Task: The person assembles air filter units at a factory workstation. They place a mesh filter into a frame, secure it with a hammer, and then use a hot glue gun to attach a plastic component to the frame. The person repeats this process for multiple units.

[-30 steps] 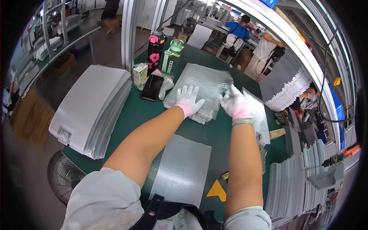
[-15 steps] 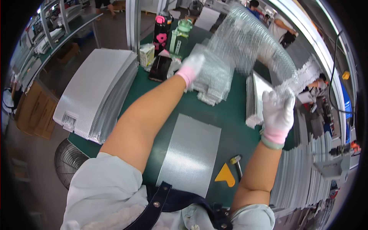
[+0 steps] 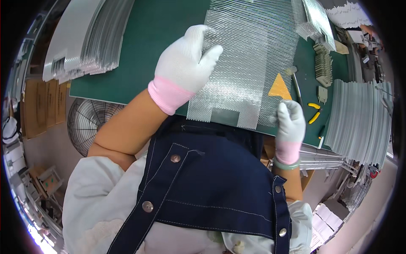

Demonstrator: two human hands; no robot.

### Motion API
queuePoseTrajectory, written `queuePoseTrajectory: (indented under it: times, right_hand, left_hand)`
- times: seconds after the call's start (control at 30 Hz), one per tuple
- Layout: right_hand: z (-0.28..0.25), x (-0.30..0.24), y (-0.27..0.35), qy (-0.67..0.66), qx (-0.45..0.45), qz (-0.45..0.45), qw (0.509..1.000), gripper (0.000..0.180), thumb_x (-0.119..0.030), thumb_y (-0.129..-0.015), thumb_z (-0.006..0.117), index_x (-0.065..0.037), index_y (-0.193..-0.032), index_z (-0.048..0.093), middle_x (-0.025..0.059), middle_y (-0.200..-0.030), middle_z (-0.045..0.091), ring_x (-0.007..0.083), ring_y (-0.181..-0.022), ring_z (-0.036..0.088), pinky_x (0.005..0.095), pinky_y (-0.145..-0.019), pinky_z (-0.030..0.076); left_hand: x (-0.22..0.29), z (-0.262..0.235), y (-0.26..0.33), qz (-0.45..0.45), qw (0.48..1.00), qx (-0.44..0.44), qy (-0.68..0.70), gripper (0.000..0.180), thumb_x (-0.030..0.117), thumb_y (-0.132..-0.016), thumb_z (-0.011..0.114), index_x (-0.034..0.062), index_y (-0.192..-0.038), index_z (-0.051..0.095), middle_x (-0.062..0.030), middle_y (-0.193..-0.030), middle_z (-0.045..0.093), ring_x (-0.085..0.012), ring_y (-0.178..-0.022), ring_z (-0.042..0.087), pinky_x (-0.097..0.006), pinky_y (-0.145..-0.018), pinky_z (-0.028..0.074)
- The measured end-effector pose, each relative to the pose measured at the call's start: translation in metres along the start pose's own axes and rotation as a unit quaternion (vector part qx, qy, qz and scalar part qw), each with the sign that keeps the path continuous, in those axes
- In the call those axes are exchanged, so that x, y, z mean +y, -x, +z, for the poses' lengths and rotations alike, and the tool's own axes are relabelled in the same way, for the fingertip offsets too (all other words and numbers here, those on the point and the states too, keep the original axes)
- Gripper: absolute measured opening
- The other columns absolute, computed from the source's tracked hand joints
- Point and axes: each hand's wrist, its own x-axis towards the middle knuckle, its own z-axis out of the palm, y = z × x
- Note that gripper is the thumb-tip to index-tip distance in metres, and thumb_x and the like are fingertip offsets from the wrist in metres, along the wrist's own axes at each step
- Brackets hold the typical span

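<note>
**Head view: mesh sheet held at two edges, sag and snag are the risks**

Head cam shows me holding a silvery mesh sheet (image 3: pixel 249 63) over the green worktop (image 3: pixel 156 46). My left hand (image 3: pixel 186 63) is clamped on its left edge, thumb over, fingers under. My right hand (image 3: pixel 289 120) pinches the lower right corner, at about 5 o'clock on the sheet.

Risks as I judge them:
- Sheet looks thin and floppy; w/ only two grip pts it could buckle or crease in the middle if I pull my hands unevenly.
- Right-hand pinch is small, right on the corner, so it could slip out and the sheet would swing down off the worktop edge.
- Raw mesh edge may catch my glove or apron (image 3: pixel 211 182).
- Yellow triangle (image 3: pixel 280 88) and a thin metal tool (image 3: pixel 296 84) lie under/near the right edge; dragging the sheet could sweep them.

Sheet lies at 3 o'clock of my left hand and 11 o'clock of my right, touching both. Stacked metal panels (image 3: pixel 84 38) sit at 9 o'clock, well apart.
</note>
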Motion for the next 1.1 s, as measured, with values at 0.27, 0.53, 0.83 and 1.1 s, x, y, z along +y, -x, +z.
queuePoseTrajectory:
  times: [0.27, 0.53, 0.83, 1.1]
  right_hand:
    - [0.018, 0.068, 0.021, 0.377, 0.046, -0.144, 0.914, 0.027, -0.02, -0.095, 0.065, 0.001, -0.109, 0.055, 0.019, -0.08, 0.067, 0.036, -0.071, 0.067, 0.0419, -0.064, 0.053]
    - [0.026, 0.077, 0.013, 0.47, 0.028, -0.134, 0.872, 0.033, -0.031, -0.098, 0.06, -0.002, -0.109, 0.053, 0.0207, -0.083, 0.068, 0.0402, -0.078, 0.067, 0.0459, -0.067, 0.054]
    - [0.025, 0.071, 0.009, 0.484, 0.011, -0.098, 0.869, 0.032, -0.03, -0.097, 0.062, -0.001, -0.106, 0.053, 0.0228, -0.084, 0.068, 0.0414, -0.08, 0.067, 0.0465, -0.068, 0.054]
    - [0.025, 0.062, 0.004, 0.47, -0.014, -0.065, 0.88, 0.031, -0.029, -0.096, 0.063, 0.0, -0.105, 0.053, 0.0229, -0.086, 0.068, 0.0416, -0.082, 0.067, 0.0474, -0.072, 0.054]
  left_hand:
    - [-0.028, 0.034, 0.041, -0.081, 0.99, -0.038, -0.11, 0.051, 0.028, -0.092, 0.067, 0.0002, -0.129, 0.048, -0.0198, -0.09, 0.069, -0.0376, -0.083, 0.068, -0.044, -0.073, 0.054]
    - [-0.047, 0.055, 0.037, -0.107, 0.968, -0.072, -0.213, 0.056, 0.033, -0.094, 0.062, 0.0007, -0.136, 0.045, -0.024, -0.101, 0.069, -0.041, -0.09, 0.067, -0.048, -0.077, 0.055]
    - [-0.046, 0.056, 0.029, -0.124, 0.951, -0.12, -0.258, 0.057, 0.036, -0.095, 0.059, -0.0001, -0.136, 0.042, -0.0237, -0.097, 0.068, -0.0397, -0.087, 0.068, -0.047, -0.074, 0.056]
    - [-0.045, 0.058, 0.029, -0.131, 0.952, -0.105, -0.256, 0.059, 0.036, -0.096, 0.059, -0.0005, -0.138, 0.042, -0.0229, -0.096, 0.068, -0.0389, -0.086, 0.069, -0.047, -0.073, 0.056]
